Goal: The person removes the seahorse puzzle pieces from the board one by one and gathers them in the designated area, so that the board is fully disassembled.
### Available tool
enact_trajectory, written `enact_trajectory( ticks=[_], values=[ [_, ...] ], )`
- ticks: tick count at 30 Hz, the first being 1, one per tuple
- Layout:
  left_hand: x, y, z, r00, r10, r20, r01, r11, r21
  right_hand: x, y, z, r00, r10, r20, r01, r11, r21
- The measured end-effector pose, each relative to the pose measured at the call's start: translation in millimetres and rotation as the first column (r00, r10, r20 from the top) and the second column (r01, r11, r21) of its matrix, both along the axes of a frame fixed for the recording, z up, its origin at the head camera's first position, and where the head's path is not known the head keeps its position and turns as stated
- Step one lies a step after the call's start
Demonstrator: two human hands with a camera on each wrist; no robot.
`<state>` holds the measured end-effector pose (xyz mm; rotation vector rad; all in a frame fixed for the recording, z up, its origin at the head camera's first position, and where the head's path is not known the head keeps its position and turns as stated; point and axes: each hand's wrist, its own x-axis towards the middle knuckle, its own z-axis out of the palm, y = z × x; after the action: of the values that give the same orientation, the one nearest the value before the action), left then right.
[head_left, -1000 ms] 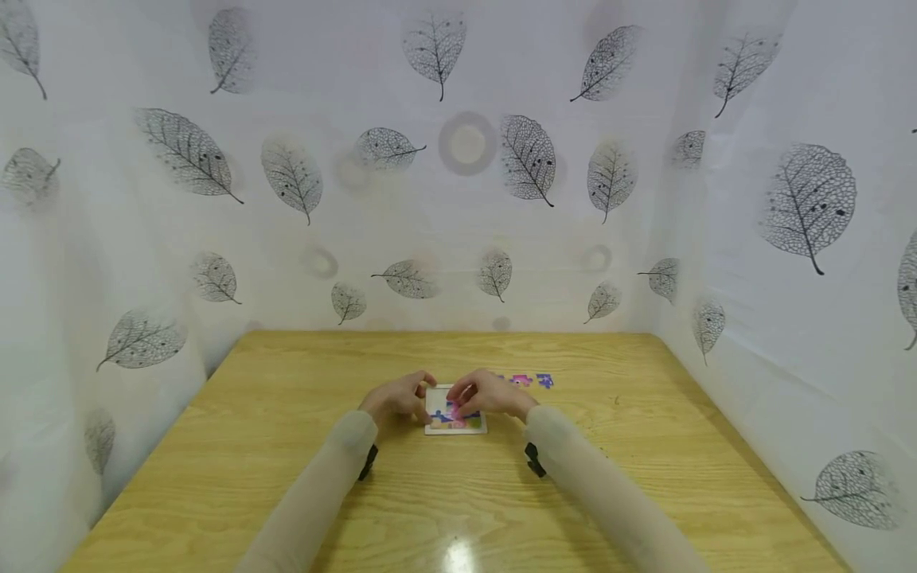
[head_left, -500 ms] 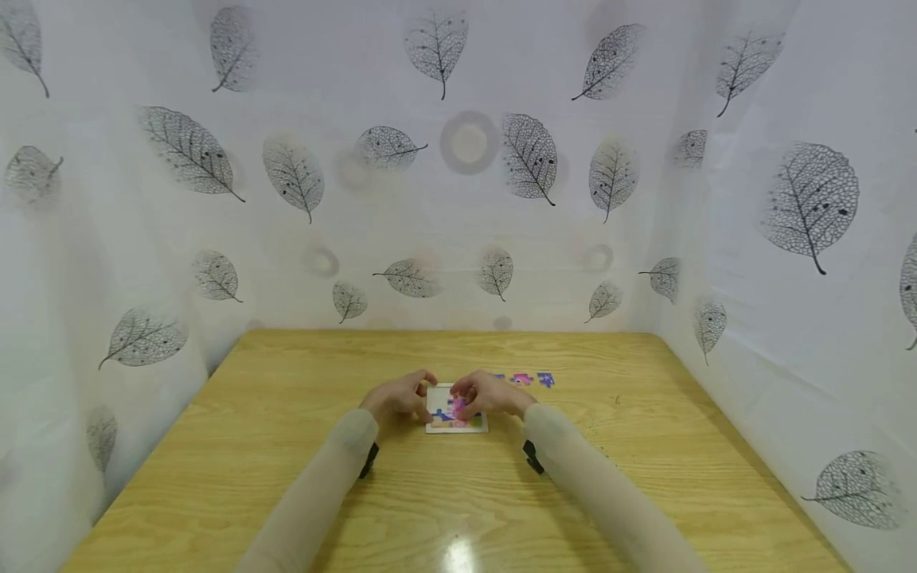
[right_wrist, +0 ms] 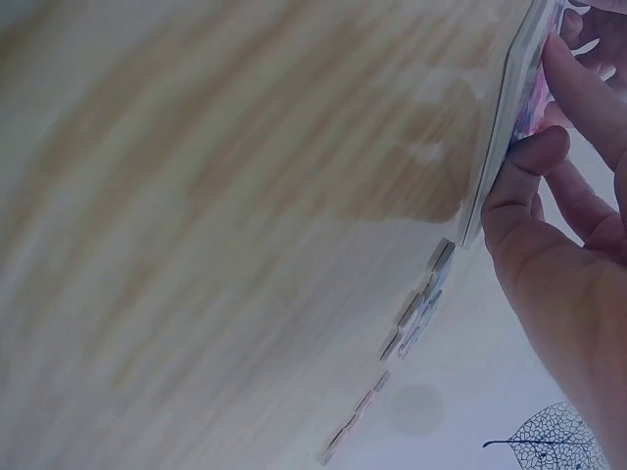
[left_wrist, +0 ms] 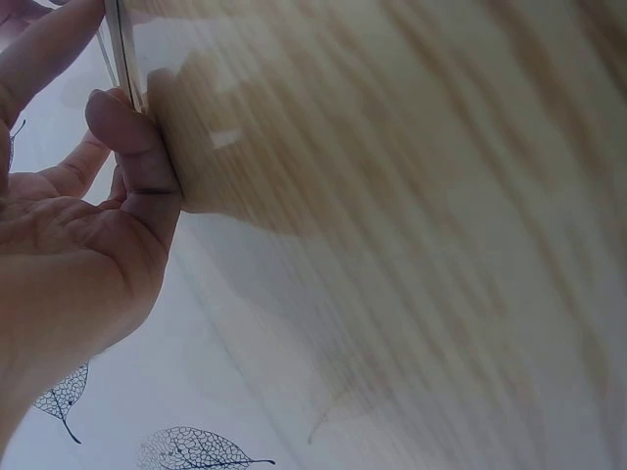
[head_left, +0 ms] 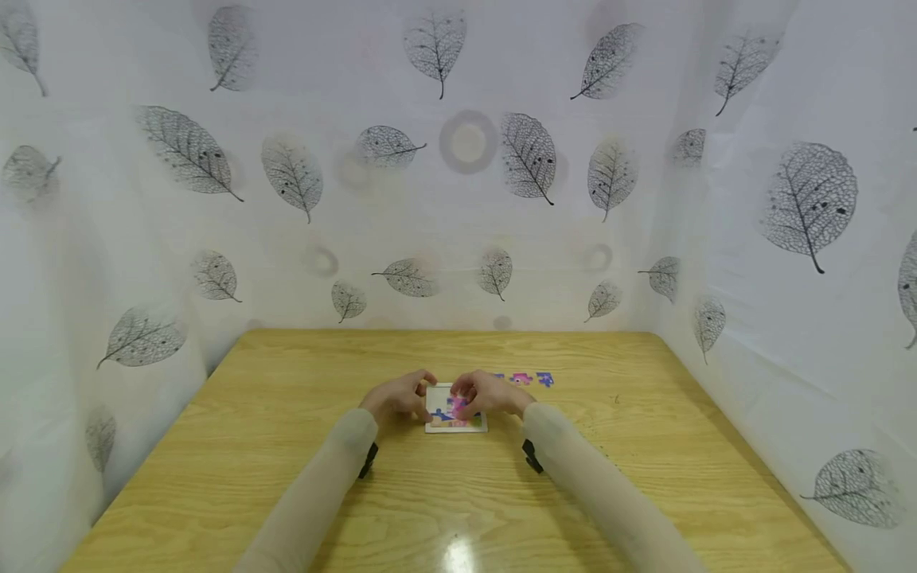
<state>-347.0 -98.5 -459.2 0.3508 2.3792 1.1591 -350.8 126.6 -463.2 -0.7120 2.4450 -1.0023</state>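
A white puzzle tray (head_left: pixel 455 430) lies flat on the table, with pink, blue and green pieces in its front part and a bare upper left part. My left hand (head_left: pixel 398 398) holds the tray's left edge between curled fingers and thumb; in the left wrist view the left hand (left_wrist: pixel 88 225) is at the tray's side (left_wrist: pixel 127 59). My right hand (head_left: pixel 491 395) has its fingertips on a pink piece (head_left: pixel 457 403) over the tray. In the right wrist view the right hand (right_wrist: pixel 568 245) reaches over the edge of the tray (right_wrist: pixel 490 147), its fingers bent at the pink piece.
Behind the right hand, a pink piece (head_left: pixel 521 379) and a blue-purple piece (head_left: pixel 545 380) lie in a row with another, partly hidden one. The wooden table (head_left: pixel 458 485) meets a leaf-patterned curtain (head_left: pixel 458 223) at the back and sides.
Since a second ago my right fingers have drawn closer together around the pink piece, shifting slightly right. The left hand and tray have stayed about where they were.
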Motion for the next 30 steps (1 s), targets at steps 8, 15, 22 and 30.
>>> enact_trajectory(
  ticks=[8,15,22,30],
  values=[
    [0.0,-1.7,-0.2,1.000,-0.008,-0.008,0.008,1.000,0.001,0.7,-1.5,1.5,0.999,-0.021,0.037,0.023,0.999,-0.048],
    [1.0,-1.0,-2.1,1.000,0.025,0.018,-0.025,1.000,0.009,-1.6,-1.4,-2.7,0.999,-0.045,-0.027,0.044,0.998,-0.034],
    [2.1,-0.3,0.1,0.999,0.031,0.008,-0.031,0.999,0.005,-0.4,-1.9,0.1,0.997,-0.069,-0.017,0.068,0.995,-0.070],
    [0.3,-0.1,-1.6,1.000,0.021,0.002,-0.021,1.000,-0.014,0.9,-1.7,1.3,0.997,-0.082,-0.001,0.081,0.991,-0.106]
  ],
)
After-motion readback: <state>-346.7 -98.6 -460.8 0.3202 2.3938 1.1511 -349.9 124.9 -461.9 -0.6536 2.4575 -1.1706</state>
